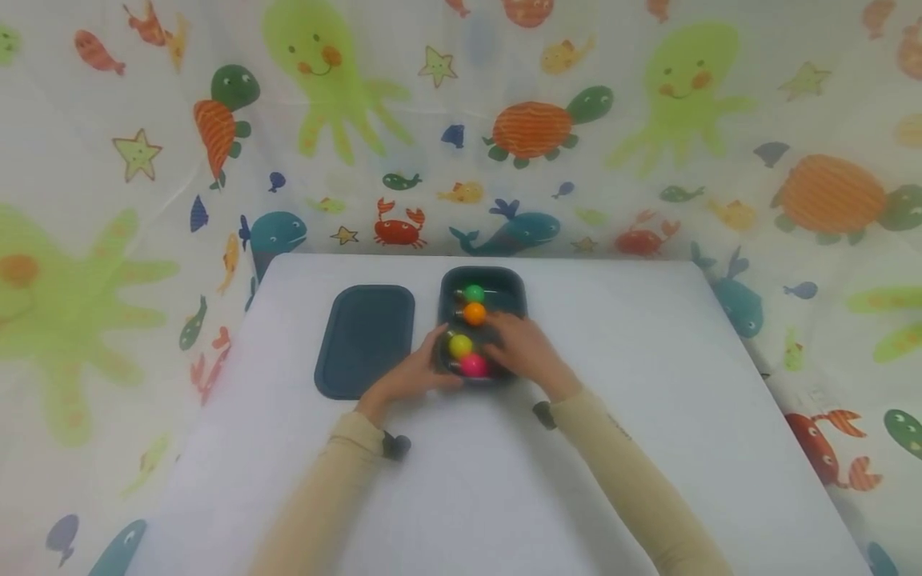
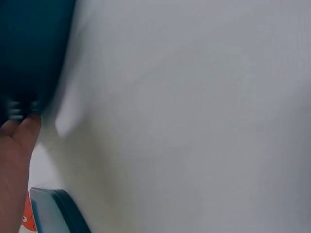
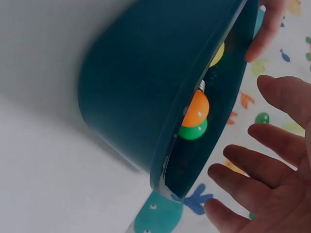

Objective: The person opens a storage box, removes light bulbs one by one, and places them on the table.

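In the head view a dark teal box [image 1: 520,280] holds several small light bulbs: a green bulb [image 1: 474,294], an orange bulb [image 1: 474,314], a yellow bulb [image 1: 460,346] and a pink bulb [image 1: 473,366]. My left hand [image 1: 414,374] grips the box at its near left corner; fingertips touch the rim in the left wrist view. Over the box's right side is my right hand [image 1: 529,352]. The right wrist view shows that hand [image 3: 272,179] with fingers spread beside the rim, nothing between them. The green and orange bulbs lie together there.
A flat dark teal lid [image 1: 366,340] lies on the white table [image 1: 612,360], left of the box. Behind and beside the table hangs a curtain [image 1: 461,104] printed with sea animals. Dark wrist cameras [image 1: 396,446] sit under the cuffs.
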Demonstrator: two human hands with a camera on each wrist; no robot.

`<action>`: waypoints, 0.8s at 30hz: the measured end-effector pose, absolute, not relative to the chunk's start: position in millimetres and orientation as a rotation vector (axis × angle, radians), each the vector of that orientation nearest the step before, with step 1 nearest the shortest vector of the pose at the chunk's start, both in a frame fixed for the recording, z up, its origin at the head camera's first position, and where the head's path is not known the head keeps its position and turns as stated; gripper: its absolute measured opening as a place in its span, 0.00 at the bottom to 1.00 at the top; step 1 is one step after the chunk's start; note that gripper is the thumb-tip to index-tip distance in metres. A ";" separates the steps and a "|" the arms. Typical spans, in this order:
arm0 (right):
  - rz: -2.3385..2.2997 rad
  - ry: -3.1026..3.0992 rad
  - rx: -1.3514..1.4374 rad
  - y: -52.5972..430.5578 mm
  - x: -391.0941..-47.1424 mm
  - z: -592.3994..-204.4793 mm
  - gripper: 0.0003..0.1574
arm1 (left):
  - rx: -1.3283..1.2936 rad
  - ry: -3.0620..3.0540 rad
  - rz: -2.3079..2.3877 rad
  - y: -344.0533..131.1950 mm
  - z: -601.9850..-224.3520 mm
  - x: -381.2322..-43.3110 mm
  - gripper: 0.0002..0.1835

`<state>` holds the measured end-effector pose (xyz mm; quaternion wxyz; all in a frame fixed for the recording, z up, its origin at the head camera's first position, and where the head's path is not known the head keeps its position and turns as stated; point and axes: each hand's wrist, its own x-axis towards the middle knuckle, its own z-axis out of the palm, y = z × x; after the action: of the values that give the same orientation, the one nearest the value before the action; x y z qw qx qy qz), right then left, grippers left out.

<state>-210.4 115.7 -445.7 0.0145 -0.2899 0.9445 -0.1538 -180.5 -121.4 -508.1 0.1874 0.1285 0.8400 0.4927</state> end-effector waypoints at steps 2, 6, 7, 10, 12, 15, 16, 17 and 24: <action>-0.495 2.939 -0.908 116.8 -212.6 -446.1 0.34 | 0.356 2.360 1.407 -121.2 -510.8 -181.0 0.60; -0.537 2.935 -0.867 118.6 -217.4 -446.0 0.34 | 0.329 2.317 1.486 -118.2 -515.5 -182.1 0.59; -0.549 2.938 -0.854 118.9 -218.6 -445.9 0.34 | 0.319 2.300 1.510 -117.0 -516.3 -182.3 0.59; -0.585 2.954 -0.808 118.9 -222.7 -445.5 0.36 | 0.293 2.253 1.572 -114.1 -518.1 -182.1 0.59; -0.633 2.957 -0.777 117.1 -226.4 -445.0 0.36 | 0.284 2.228 1.608 -113.0 -518.1 -181.2 0.59; -0.741 2.947 -0.714 113.6 -233.7 -444.5 0.37 | 0.274 2.200 1.650 -111.3 -518.6 -180.3 0.59; -0.785 2.940 -0.687 112.6 -236.5 -444.5 0.37 | 0.264 2.195 1.652 -110.8 -518.9 -180.1 0.59; -0.829 2.930 -0.660 111.7 -239.5 -444.7 0.37 | 0.251 2.197 1.646 -110.4 -518.9 -179.7 0.59; -0.978 2.881 -0.550 107.5 -266.6 -449.0 0.37 | 0.214 2.205 1.635 -109.2 -523.5 -180.8 0.59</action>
<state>-266.6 107.5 -449.0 0.0250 -0.1780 0.9315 -0.3163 -180.8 -109.2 -523.5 0.1931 0.0763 0.7858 0.5827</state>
